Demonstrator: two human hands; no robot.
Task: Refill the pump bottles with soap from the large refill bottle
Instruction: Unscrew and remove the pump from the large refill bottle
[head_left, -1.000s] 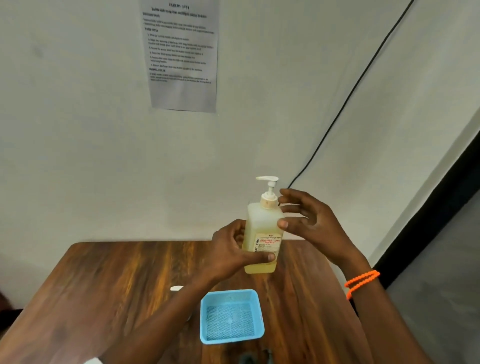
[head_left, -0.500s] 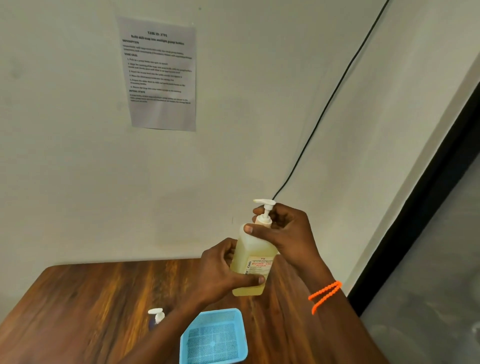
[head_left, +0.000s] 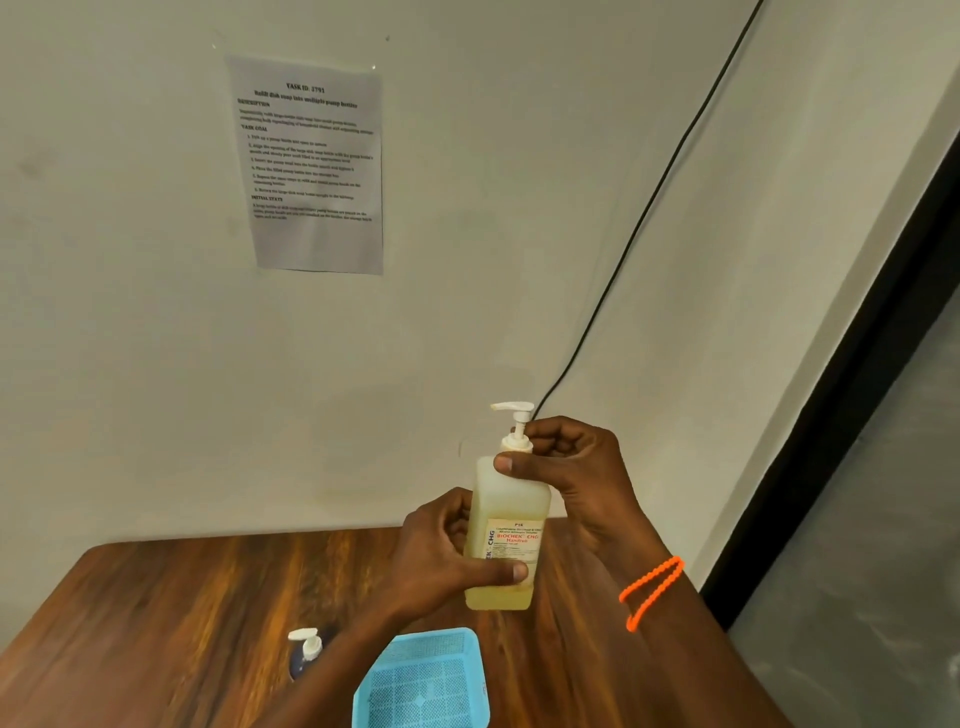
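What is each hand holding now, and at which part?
Both hold the yellow pump bottle: left hand around its lower body, right hand at the pump collar.

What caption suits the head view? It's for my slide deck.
Left hand steadies a yellow soap bottle while right hand holds its pump collar.

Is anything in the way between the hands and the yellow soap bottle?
No, nothing is in the way. The left hand already grips the yellow soap bottle around its lower body, and the right hand holds it at the pump collar.
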